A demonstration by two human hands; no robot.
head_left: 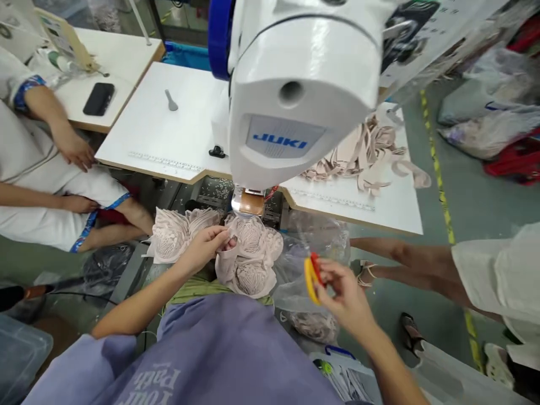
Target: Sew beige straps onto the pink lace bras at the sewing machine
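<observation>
My left hand (206,246) pinches the edge of a pale pink bra (252,275) with gathered cups, which lies at my lap just below the sewing machine head (304,73). More pale pink gathered bra pieces (171,235) lie to the left of that hand. Off to the right, my right hand (342,295) is closed around small thread snips (312,277) with yellow and red handles, held in the air apart from the fabric. The machine's needle area is mostly hidden behind its head.
Beige fabric strips (367,152) are heaped on the white table (396,208) at right. A grey tool (171,101) lies on the left tabletop, and a phone (99,99) on the neighbouring table. A seated person's hand (73,146) is at left; another person's legs (400,256) are at right.
</observation>
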